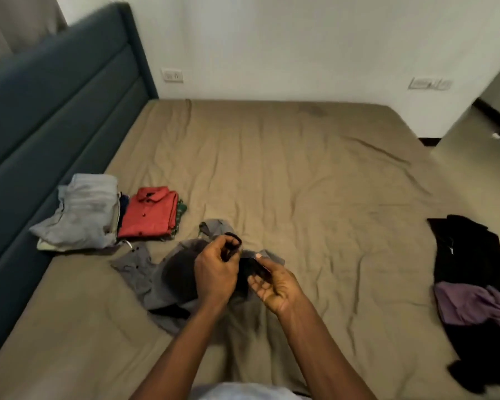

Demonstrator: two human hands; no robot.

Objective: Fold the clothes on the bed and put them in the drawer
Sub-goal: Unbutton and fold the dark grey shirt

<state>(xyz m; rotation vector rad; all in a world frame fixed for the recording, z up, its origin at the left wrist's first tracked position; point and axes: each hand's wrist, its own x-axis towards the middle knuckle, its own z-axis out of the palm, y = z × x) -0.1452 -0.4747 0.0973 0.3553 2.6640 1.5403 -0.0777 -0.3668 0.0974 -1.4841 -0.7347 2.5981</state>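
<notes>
Both my hands over bed (300,168), working small black piece (247,269). Left hand (215,272) curled, pinching its looped end. Right hand (274,287) pinching other end, thumb on top. Grey shirt (145,272) loose beneath, unfolded. Done: jeans (84,215) and red shirt (150,212) folded, side by side near headboard (55,96). Left to fold: black piece, grey shirt, black garment (468,249), purple one (474,304) crumpled at my right. Drawer not in view. By my guess, all stowing lies ahead.

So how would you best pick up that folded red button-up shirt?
Probably by its near and right edges, hands sliding under: the folded red button-up shirt lies flat, folded pale jeans crowd its left, and a pinch from above may undo the folds.
</notes>
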